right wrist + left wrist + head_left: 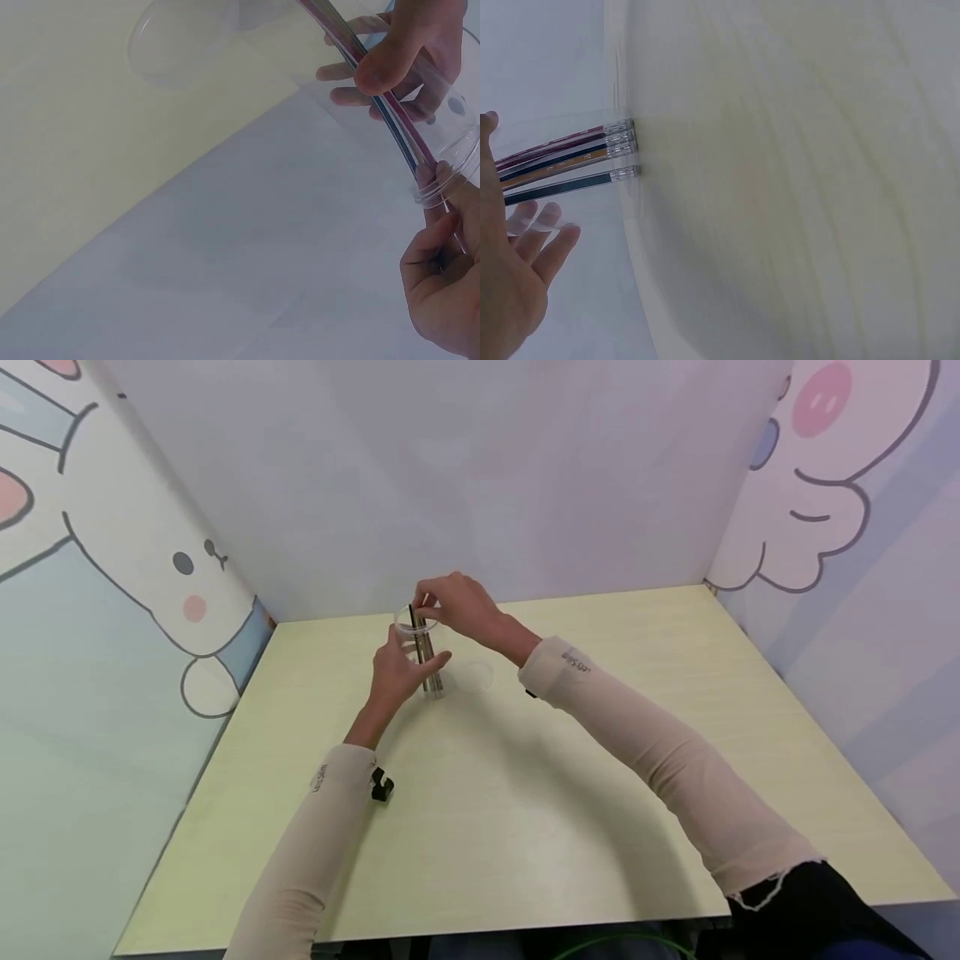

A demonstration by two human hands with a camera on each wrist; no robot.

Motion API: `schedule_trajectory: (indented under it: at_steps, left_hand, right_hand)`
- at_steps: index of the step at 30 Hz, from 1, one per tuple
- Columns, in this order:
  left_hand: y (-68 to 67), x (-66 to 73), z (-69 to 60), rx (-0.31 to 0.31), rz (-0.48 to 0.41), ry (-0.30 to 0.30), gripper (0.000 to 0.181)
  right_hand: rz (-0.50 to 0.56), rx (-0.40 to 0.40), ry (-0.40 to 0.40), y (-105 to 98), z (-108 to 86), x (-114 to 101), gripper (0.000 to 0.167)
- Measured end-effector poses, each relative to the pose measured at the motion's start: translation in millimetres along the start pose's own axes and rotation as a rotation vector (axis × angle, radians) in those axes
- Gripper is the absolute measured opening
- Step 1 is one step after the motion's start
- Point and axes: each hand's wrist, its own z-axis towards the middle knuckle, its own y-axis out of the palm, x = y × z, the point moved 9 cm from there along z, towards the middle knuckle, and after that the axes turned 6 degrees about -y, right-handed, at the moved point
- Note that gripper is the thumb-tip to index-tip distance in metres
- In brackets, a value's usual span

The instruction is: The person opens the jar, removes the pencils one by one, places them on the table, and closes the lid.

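Left hand (396, 673) curled round a clear plastic jar (417, 632), right hand (467, 608) pinching slender pens (577, 160) at its mouth, jar toward the pale table's (487, 852) far edge, nearer the far-left corner, clear round lid (476, 677) just beside it.

- The left hand (397, 672) holds a clear, round-mouthed container (402, 628), its thumb across the near side.
- Slim dark sticks (424, 652) stand inside.
- The right hand (465, 607) is at the container's rim, its fingers at the sticks' upper ends.
- A clear disc (476, 676) lies on the pale yellow table (487, 835), just right of the container's base.
- Pale sleeves (637, 735) cover both forearms.
- Cartoon figures (180, 585) decorate the side walls (90, 777).
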Motion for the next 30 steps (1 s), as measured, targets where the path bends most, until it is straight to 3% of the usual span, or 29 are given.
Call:
schedule_trajectory:
  at_steps: [12,21,30]
  left_hand:
    - [4.1,-1.4,3.0,-0.01,0.013,0.006,0.088]
    - [0.8,-3.5,2.1,0.012,0.006,0.011,0.085]
    - [6.4,-3.0,2.0,0.001,0.005,0.009,0.087]
  right_hand:
    - [0.003,-0.027,0.013,0.3,-1.6,1.7,0.006]
    - [0.017,0.007,-0.002,3.5,-2.6,0.9,0.01]
    - [0.044,0.061,-0.002,2.2,-8.9,5.9,0.013]
